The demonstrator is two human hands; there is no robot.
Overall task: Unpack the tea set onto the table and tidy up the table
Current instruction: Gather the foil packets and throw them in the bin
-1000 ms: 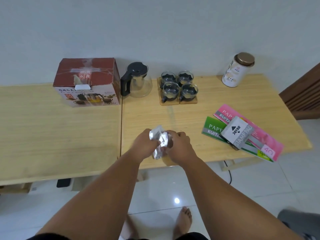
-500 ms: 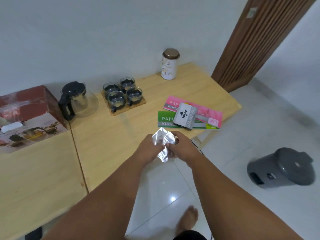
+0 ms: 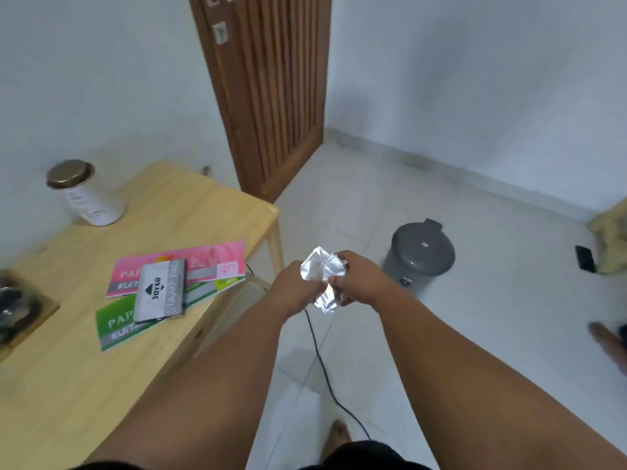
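Fingers of both hands are curled tight around a crumpled wad of silvery wrapping (image 3: 322, 278), the left hand (image 3: 294, 289) gripping its left side and the right hand (image 3: 359, 278) pinching its right side, so the wad is squeezed between them with a loose tail hanging out below. It is held in the air past the table's right edge, over the tiled floor, not over the wood.

The step in hand looks like balling up packing waste for disposal. To do it well, press the loose tail into the ball before letting go with either hand, so nothing springs open or drops. A grey pedal bin (image 3: 420, 252) with its lid down stands on the floor beyond the right hand, well apart from the table; it would need its lid opened, probably by foot, while one hand keeps the wad compact. A black cable (image 3: 319, 354) trails across the floor below the hands, so stepping toward the bin calls for care.

On the table (image 3: 68, 385), near its right edge, a pink paper pack (image 3: 210, 262) and a green paper pack (image 3: 115, 320) lie overlapped with a grey stamp pad box (image 3: 161, 290) on top. A white jar (image 3: 90, 198) with a metal lid stands towards the far edge. Glass cups (image 3: 10, 300) on a wooden coaster show partly at the picture's left border.
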